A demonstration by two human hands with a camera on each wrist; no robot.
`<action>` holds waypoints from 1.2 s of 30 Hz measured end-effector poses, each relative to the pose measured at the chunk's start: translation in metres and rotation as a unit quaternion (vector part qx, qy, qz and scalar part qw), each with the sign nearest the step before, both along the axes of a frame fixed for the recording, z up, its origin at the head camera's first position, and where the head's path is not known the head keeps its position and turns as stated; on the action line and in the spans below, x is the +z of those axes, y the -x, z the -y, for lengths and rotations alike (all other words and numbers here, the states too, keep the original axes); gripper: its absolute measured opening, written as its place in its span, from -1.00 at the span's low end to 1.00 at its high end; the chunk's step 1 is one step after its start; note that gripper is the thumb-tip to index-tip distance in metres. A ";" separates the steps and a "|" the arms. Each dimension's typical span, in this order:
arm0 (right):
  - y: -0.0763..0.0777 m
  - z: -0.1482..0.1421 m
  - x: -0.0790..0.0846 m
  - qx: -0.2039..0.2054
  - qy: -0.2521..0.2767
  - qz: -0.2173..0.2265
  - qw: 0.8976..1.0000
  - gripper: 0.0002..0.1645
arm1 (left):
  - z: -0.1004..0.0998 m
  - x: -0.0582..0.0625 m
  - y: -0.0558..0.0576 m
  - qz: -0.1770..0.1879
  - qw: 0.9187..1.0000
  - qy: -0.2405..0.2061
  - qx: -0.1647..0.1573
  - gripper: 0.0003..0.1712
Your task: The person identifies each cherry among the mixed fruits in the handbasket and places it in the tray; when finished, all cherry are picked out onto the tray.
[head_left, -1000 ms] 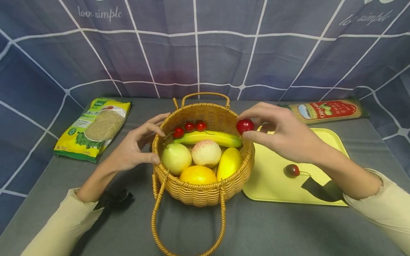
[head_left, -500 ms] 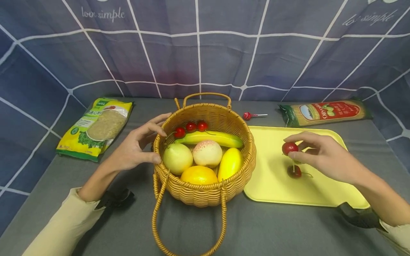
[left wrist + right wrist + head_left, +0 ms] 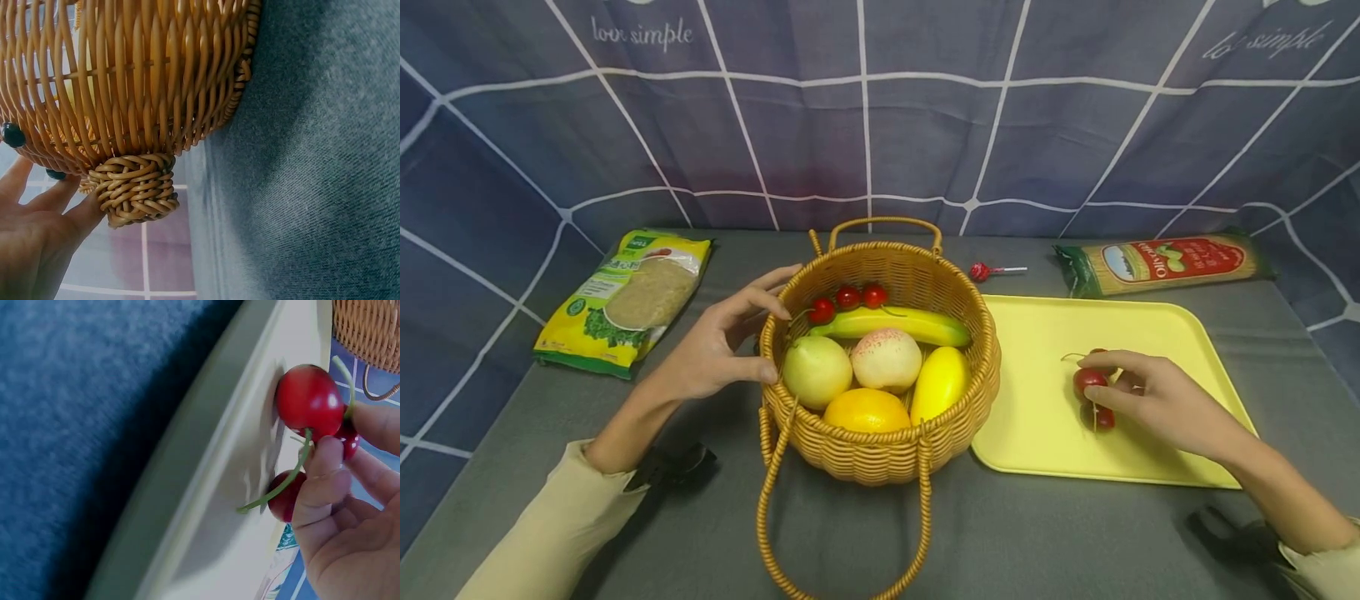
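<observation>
My right hand (image 3: 1157, 404) pinches a red cherry (image 3: 1088, 381) between thumb and fingertips, low over the yellow tray (image 3: 1030, 333). A darker cherry (image 3: 1103, 418) lies on the tray just on the near side of it. Another cherry (image 3: 287, 497) shows beside the fingers in the right wrist view. My left hand (image 3: 718, 337) rests its spread fingertips and thumb against the left rim of the wicker basket (image 3: 872, 458). Inside are a banana (image 3: 895, 323), a pear (image 3: 816, 371), a peach (image 3: 886, 358), a mango (image 3: 942, 383), a lemon (image 3: 867, 411) and three cherries (image 3: 848, 298).
Behind the tray lies a lollipop (image 3: 981, 272), with a red-labelled pack of spaghetti (image 3: 1172, 260) to its right. At the left is a yellow food bag (image 3: 625, 300). One basket handle (image 3: 842, 583) is folded down toward me. A checked cloth (image 3: 925, 125) hangs at the back.
My right hand has moved from the basket's right rim out to the tray and down, a cherry pinched in it. The lollipop has come into sight. My left hand stays at the rim.
</observation>
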State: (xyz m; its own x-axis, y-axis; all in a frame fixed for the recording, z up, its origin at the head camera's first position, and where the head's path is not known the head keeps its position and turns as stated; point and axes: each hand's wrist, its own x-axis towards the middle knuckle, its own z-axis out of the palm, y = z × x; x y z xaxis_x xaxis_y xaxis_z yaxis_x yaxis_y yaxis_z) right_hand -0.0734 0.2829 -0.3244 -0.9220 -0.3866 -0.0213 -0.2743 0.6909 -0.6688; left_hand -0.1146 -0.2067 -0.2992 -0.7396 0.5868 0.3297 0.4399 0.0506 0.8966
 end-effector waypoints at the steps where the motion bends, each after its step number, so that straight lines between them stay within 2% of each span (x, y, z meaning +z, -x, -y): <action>1: 0.001 0.001 -0.001 -0.002 -0.003 0.001 1.000 -0.67 | 0.000 0.000 0.000 0.000 1.000 0.000 0.000 -0.44; 12: 0.003 0.005 0.000 -0.016 -0.043 0.014 0.999 -0.60 | 0.000 0.002 -0.002 0.001 1.000 0.000 0.001 -0.43; 23: -0.001 0.002 -0.002 -0.018 -0.041 -0.012 0.999 -0.70 | 0.000 -0.001 -0.003 -0.002 1.000 -0.006 -0.001 -0.43; 36: -0.005 0.006 0.017 -0.040 -0.027 -0.038 0.998 -0.73 | 0.001 0.000 0.002 -0.004 1.000 -0.010 -0.003 -0.40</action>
